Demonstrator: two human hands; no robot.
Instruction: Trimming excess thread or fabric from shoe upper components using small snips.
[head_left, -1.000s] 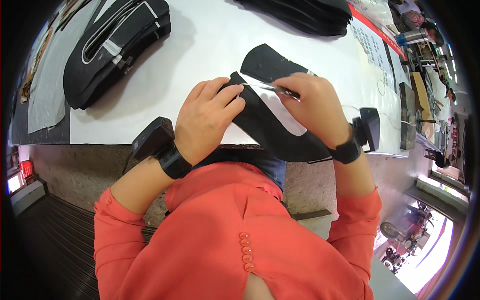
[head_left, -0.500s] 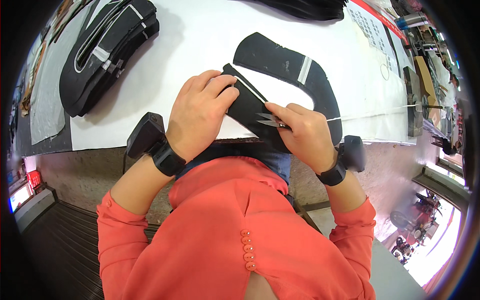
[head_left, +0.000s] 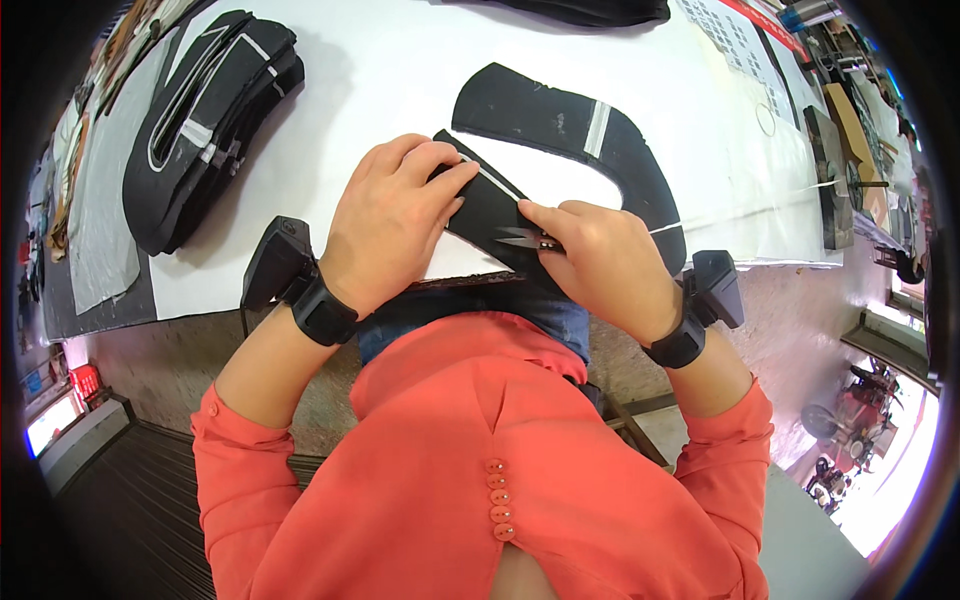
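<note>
A black U-shaped piece of flat material (head_left: 640, 170) lies on the white tabletop. Along the inner edge of its near arm runs a narrow white tape (head_left: 492, 176). My left hand (head_left: 380, 220) is closed over that arm's far end, its fingertips pressing the tape at the edge. My right hand (head_left: 612, 258) holds small metal snips (head_left: 522, 240) in its curled fingers, blades pointing left over the black piece. Its thumb and forefinger press together at the tape's edge. The right hand hides part of the curve and the snips' handles.
A stack of similar black pieces with white tape (head_left: 210, 130) sits at the far left. More black material (head_left: 590, 8) lies at the far edge. From the right, a thin white strip (head_left: 755, 205) stretches from a dark holder (head_left: 830, 175) toward the black piece.
The view has shifted slightly, so the table and stack sit a little differently. Both hands keep nearly the same grip, and the snips stay in the right hand.
</note>
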